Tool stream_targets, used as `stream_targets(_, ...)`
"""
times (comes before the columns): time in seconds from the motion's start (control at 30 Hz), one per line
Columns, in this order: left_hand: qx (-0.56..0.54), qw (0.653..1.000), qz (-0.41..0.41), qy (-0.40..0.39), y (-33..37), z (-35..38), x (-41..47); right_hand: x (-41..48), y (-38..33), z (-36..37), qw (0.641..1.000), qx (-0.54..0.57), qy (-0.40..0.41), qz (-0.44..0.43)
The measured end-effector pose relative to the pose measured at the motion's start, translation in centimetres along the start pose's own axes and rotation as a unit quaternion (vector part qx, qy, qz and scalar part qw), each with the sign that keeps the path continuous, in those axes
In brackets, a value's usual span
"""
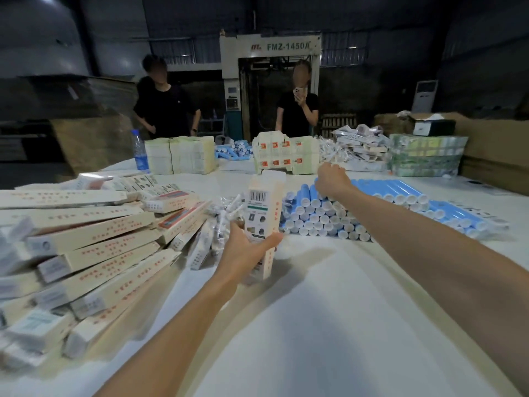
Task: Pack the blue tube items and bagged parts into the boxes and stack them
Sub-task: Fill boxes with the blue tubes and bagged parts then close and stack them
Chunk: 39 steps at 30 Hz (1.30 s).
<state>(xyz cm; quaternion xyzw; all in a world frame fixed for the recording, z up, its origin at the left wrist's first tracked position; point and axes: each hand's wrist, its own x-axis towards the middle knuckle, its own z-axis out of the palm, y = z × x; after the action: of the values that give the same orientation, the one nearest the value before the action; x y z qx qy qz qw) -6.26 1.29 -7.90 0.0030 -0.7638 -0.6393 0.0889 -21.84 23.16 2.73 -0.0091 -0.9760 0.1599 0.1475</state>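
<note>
one box (262, 207) (upright) in left hand (246, 253) | right hand (333, 180) at blue tubes (386, 190)

Upright box (262, 222): matt cream card, printed; packed boxes (100, 242) left of it: same matt card; bagged parts (226, 207) just left of it: clear glossy plastic film; blue tubes (380, 190) right of it: smooth, faintly shiny, with white plastic-looking caps (324, 218); table (329, 325) beneath it: smooth matt white.
</note>
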Motion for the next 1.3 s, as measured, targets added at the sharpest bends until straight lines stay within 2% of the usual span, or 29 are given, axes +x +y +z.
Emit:
stream_targets(0.1, -0.006, 1.0, 0.013, 0.003, 0.0, 0.1, -0.1, -0.4, -0.5, -0.9, 0.997, 0.066, 0.048, 0.01)
stream_targets(0.17, 0.005, 1.0, 0.029, -0.004, 0.2, 0.3, -0.4, -1.0, -1.2, -2.0, 0.975, 0.207, 0.076, -0.002)
stream_targets(0.27, -0.028, 0.999, 0.014, -0.039, 0.4, 0.5, -1.0, -2.8, -2.4, -3.8, 0.887, 0.452, 0.083, -0.048)
stream_targets(0.37, -0.046, 0.998, -0.01, -0.046, 0.3, 0.4, -1.2, -5.1, -3.1, -5.1, 0.81, 0.564, 0.072, -0.144)
stream_targets(0.43, -0.032, 0.999, -0.003, -0.042, 0.1, 0.3, -1.1, -6.1, -3.4, -5.5, 0.779, 0.598, 0.042, -0.185)
stream_targets(0.47, -0.032, 0.999, 0.002, -0.042, 0.1, 0.3, -1.0, -6.5, -3.7, -5.6, 0.778, 0.595, 0.032, -0.197)
stream_targets(0.57, -0.033, 0.998, 0.028, -0.047, 0.1, 0.1, -1.1, -7.3, -4.3, -5.8, 0.81, 0.55, 0.015, -0.203)
stream_targets(0.7, -0.03, 0.996, 0.049, -0.065, -0.2, 0.0, -1.3, -7.7, -4.2, -5.2, 0.827, 0.522, -0.043, -0.205)
stream_targets(0.87, -0.025, 0.995, 0.05, -0.079, -0.2, 0.1, -1.5, -8.0, -3.9, -5.5, 0.868, 0.428, -0.035, -0.251)
stream_targets(1.07, -0.008, 0.996, 0.066, -0.066, 0.0, 0.5, -1.6, -8.7, -3.8, -5.8, 0.901, 0.292, -0.15, -0.284)
stream_targets(1.23, -0.05, 0.995, 0.063, -0.055, -0.4, 0.8, -2.0, -10.0, -3.0, -2.7, 0.915, 0.241, -0.088, -0.311)
stream_targets(1.3, -0.074, 0.995, 0.059, -0.02, -0.8, 0.9, -1.9, -10.5, -2.2, -1.0, 0.907, 0.288, -0.05, -0.304)
